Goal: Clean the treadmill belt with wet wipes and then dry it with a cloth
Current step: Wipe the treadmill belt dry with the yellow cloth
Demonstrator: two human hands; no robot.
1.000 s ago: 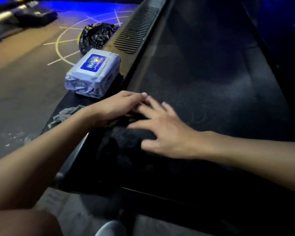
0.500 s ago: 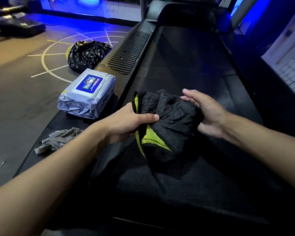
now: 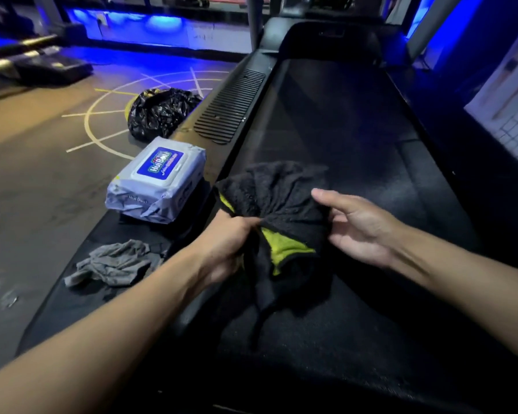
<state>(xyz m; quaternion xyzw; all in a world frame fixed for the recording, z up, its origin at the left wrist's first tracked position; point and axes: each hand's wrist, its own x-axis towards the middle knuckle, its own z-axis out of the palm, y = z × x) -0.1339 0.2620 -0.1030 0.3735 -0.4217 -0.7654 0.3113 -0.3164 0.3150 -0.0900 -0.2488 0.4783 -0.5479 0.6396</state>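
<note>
The left hand [image 3: 231, 243] grasped a bunched black cloth [image 3: 281, 192] with a yellow-green underside, holding it over the near part of the treadmill belt [image 3: 341, 130]. The right hand [image 3: 362, 231] was at the cloth's right edge, fingers loose and released. On the left side rail [image 3: 81, 294] sat a pack of wet wipes [image 3: 159, 180], with a crumpled grey wipe [image 3: 117, 262] nearer.

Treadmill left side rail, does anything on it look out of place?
A crumpled grey wipe lies loose on the rail near the wipes pack; it looks used and not binned.
</note>
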